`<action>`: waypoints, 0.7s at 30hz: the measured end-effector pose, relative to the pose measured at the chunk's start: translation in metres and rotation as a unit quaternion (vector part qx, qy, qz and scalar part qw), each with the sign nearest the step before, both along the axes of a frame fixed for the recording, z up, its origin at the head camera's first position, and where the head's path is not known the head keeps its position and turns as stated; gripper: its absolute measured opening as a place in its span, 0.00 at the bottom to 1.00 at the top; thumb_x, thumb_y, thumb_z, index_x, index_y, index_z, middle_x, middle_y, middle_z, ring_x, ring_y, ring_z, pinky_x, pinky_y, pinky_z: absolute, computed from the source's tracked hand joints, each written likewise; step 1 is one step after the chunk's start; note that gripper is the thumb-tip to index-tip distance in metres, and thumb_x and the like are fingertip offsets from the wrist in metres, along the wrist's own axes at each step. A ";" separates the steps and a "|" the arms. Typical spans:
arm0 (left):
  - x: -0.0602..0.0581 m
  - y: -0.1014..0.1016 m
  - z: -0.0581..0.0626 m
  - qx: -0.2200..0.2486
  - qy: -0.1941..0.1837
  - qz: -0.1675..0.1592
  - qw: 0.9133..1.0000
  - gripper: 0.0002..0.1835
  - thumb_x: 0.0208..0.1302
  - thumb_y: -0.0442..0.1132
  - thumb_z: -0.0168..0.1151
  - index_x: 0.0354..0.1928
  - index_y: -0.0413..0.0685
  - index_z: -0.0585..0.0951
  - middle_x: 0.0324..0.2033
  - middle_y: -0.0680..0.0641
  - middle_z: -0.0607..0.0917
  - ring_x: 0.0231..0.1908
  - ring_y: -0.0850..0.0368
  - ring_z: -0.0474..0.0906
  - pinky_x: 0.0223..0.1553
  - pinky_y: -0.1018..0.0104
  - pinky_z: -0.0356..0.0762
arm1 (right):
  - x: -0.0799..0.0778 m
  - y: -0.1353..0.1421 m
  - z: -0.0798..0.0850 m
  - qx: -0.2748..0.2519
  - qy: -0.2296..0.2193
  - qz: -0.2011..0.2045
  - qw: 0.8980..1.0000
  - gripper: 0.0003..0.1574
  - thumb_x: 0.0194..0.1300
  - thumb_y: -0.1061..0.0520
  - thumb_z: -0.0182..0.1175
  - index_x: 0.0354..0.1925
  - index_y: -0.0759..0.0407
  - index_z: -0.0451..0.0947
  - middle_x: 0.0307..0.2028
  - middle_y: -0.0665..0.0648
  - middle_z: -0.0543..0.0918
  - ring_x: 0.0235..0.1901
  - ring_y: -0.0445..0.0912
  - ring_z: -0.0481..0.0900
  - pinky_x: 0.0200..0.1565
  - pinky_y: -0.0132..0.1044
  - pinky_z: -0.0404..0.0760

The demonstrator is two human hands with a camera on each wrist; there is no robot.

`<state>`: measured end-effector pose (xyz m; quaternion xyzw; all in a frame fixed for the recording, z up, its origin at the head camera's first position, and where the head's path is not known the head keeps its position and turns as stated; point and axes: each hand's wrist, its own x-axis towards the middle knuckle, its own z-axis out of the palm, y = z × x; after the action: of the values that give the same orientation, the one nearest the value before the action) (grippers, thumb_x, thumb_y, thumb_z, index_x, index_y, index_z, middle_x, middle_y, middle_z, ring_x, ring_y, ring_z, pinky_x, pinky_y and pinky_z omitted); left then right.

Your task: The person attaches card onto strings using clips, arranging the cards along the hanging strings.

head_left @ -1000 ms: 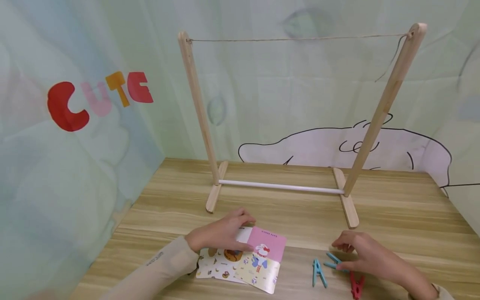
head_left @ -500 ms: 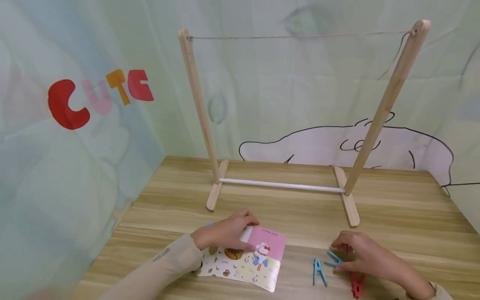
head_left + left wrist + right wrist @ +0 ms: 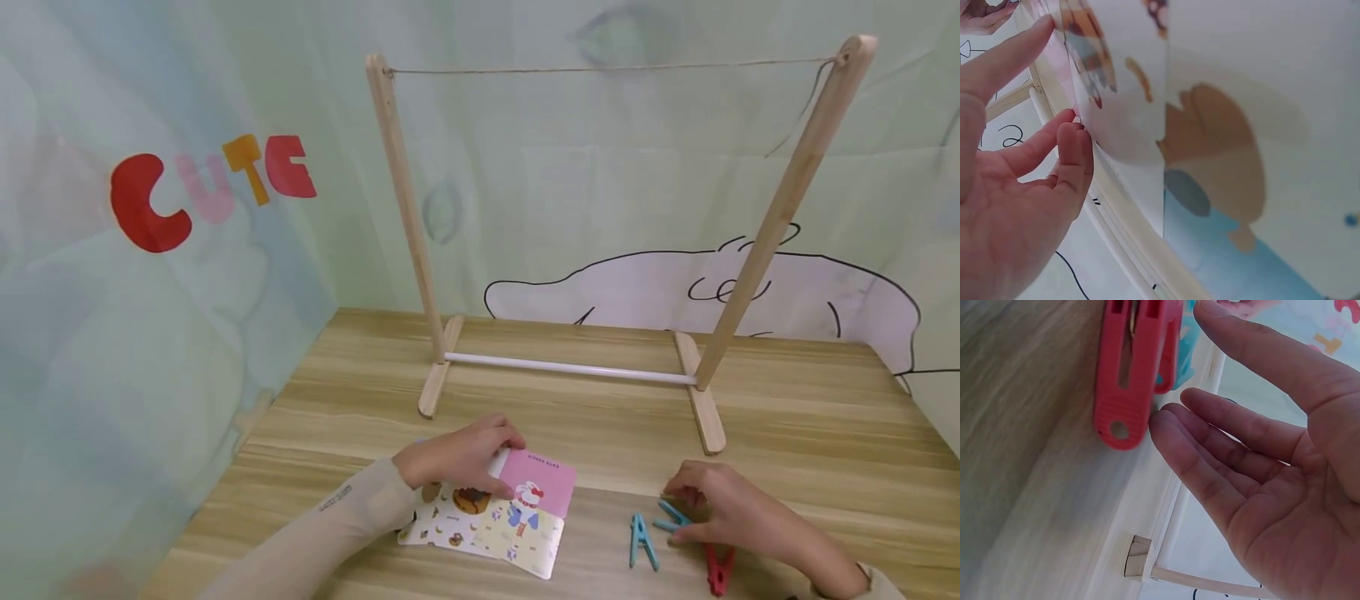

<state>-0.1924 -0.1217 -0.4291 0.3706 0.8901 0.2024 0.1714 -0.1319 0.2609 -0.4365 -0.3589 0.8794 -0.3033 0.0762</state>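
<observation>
My left hand (image 3: 459, 458) rests over several overlapping printed cards on the wooden table. The thumb lies across them and the fingertips touch near their far edge. One card (image 3: 542, 483) shows pink with a white rabbit and a red bow; a pale yellow part (image 3: 525, 542) lies below it. In the left wrist view a white card (image 3: 1310, 81) with a brown figure is close up. My right hand (image 3: 731, 508) hovers with loosely bent fingers at a blue clothespin (image 3: 673, 517); whether it touches is unclear. Beside it lie another blue clothespin (image 3: 642, 542) and a red clothespin (image 3: 718, 571).
Behind the hands stands a wooden frame (image 3: 408, 217) with a string (image 3: 600, 68) tied between its post tops and a white rod (image 3: 570, 368) low down. A printed curtain (image 3: 600, 192) closes the back, with "CUTE" lettering (image 3: 150, 204) at left.
My left hand has shifted slightly right, and the cards at the left lie closer together. The right hand stays by the clothespins. The head view has turned a little.
</observation>
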 end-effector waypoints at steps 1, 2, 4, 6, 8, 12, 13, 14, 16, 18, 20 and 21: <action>0.000 0.001 0.001 -0.001 -0.002 0.002 1.000 0.34 0.56 0.53 0.76 0.60 0.43 0.77 0.52 0.52 0.74 0.47 0.64 0.70 0.50 0.73 0.74 | 0.000 0.000 0.000 0.000 -0.001 -0.001 1.000 0.27 0.51 0.48 0.79 0.42 0.62 0.81 0.34 0.42 0.76 0.32 0.33 0.72 0.30 0.30 0.78; 0.000 0.001 0.001 -0.003 -0.004 0.003 1.000 0.34 0.56 0.52 0.76 0.59 0.43 0.77 0.52 0.52 0.74 0.46 0.64 0.70 0.50 0.74 0.74 | 0.000 0.000 0.000 -0.001 -0.001 -0.001 1.000 0.27 0.50 0.48 0.79 0.42 0.62 0.81 0.34 0.42 0.76 0.32 0.33 0.72 0.30 0.30 0.78; 0.000 0.001 0.002 -0.003 -0.009 0.005 1.000 0.33 0.56 0.52 0.76 0.59 0.43 0.77 0.51 0.52 0.74 0.46 0.64 0.70 0.49 0.74 0.74 | 0.000 -0.001 -0.001 -0.003 0.001 0.001 1.000 0.27 0.50 0.48 0.79 0.41 0.62 0.81 0.34 0.42 0.76 0.32 0.33 0.72 0.29 0.30 0.78; 0.000 0.002 0.002 0.001 -0.014 0.005 1.000 0.33 0.55 0.52 0.77 0.59 0.43 0.77 0.51 0.52 0.74 0.46 0.64 0.70 0.49 0.74 0.74 | 0.000 -0.001 -0.002 -0.003 0.005 0.001 1.000 0.27 0.49 0.48 0.80 0.41 0.62 0.81 0.33 0.42 0.76 0.31 0.33 0.72 0.29 0.30 0.78; -0.001 0.001 0.002 0.006 -0.017 0.006 1.000 0.33 0.55 0.51 0.77 0.59 0.43 0.77 0.50 0.52 0.74 0.45 0.64 0.69 0.48 0.74 0.74 | 0.000 -0.001 -0.002 -0.002 0.006 0.000 1.000 0.27 0.48 0.48 0.80 0.41 0.62 0.82 0.33 0.42 0.76 0.31 0.33 0.72 0.28 0.30 0.78; -0.002 0.000 0.000 0.017 -0.026 0.010 0.999 0.33 0.54 0.51 0.78 0.58 0.43 0.78 0.48 0.53 0.74 0.44 0.63 0.70 0.47 0.74 0.74 | 0.000 -0.003 -0.003 0.005 -0.003 -0.005 1.000 0.28 0.47 0.48 0.81 0.41 0.62 0.82 0.32 0.42 0.74 0.30 0.32 0.70 0.27 0.30 0.76; -0.002 0.000 0.000 0.018 -0.026 0.011 0.999 0.33 0.54 0.51 0.78 0.58 0.44 0.78 0.48 0.53 0.74 0.44 0.63 0.70 0.47 0.74 0.74 | 0.000 -0.004 -0.003 0.005 -0.004 -0.005 1.000 0.28 0.47 0.48 0.81 0.41 0.61 0.82 0.32 0.42 0.74 0.30 0.32 0.70 0.27 0.30 0.76; -0.002 0.000 -0.001 0.020 -0.027 0.013 0.999 0.33 0.53 0.51 0.78 0.57 0.44 0.78 0.47 0.54 0.74 0.44 0.62 0.70 0.48 0.74 0.74 | 0.000 -0.004 -0.003 0.004 -0.004 -0.004 1.000 0.28 0.47 0.48 0.81 0.40 0.61 0.82 0.32 0.42 0.74 0.29 0.33 0.70 0.27 0.29 0.76; -0.002 0.000 0.000 0.024 -0.030 0.018 0.999 0.33 0.52 0.51 0.79 0.57 0.44 0.78 0.47 0.54 0.74 0.44 0.62 0.70 0.48 0.74 0.74 | -0.001 -0.005 -0.004 0.003 -0.002 -0.003 1.000 0.27 0.46 0.48 0.81 0.40 0.61 0.82 0.32 0.42 0.73 0.29 0.32 0.69 0.26 0.29 0.75; -0.002 0.001 0.000 0.029 -0.033 0.022 0.999 0.34 0.52 0.51 0.79 0.57 0.43 0.78 0.46 0.54 0.74 0.45 0.61 0.71 0.49 0.73 0.74 | -0.001 -0.007 -0.004 0.002 -0.002 -0.003 1.000 0.27 0.46 0.49 0.81 0.39 0.61 0.82 0.31 0.42 0.72 0.28 0.32 0.68 0.25 0.28 0.73; -0.002 0.002 0.000 0.034 -0.035 0.026 0.998 0.34 0.50 0.50 0.80 0.56 0.42 0.78 0.45 0.54 0.74 0.45 0.61 0.71 0.49 0.73 0.74 | -0.001 -0.008 -0.004 0.003 -0.005 -0.004 1.000 0.26 0.46 0.49 0.81 0.39 0.60 0.82 0.31 0.42 0.72 0.28 0.32 0.67 0.25 0.27 0.72; -0.002 0.002 0.000 0.037 -0.035 0.026 0.998 0.34 0.50 0.49 0.81 0.56 0.42 0.78 0.45 0.53 0.74 0.45 0.60 0.71 0.49 0.73 0.74 | -0.002 -0.009 -0.004 0.004 -0.010 -0.006 1.000 0.25 0.47 0.49 0.81 0.38 0.60 0.82 0.31 0.42 0.71 0.28 0.32 0.66 0.24 0.27 0.72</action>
<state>-0.1940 -0.1192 -0.4290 0.3458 0.8851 0.2519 0.1830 -0.1334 0.2520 -0.4409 -0.3506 0.8817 -0.3040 0.0849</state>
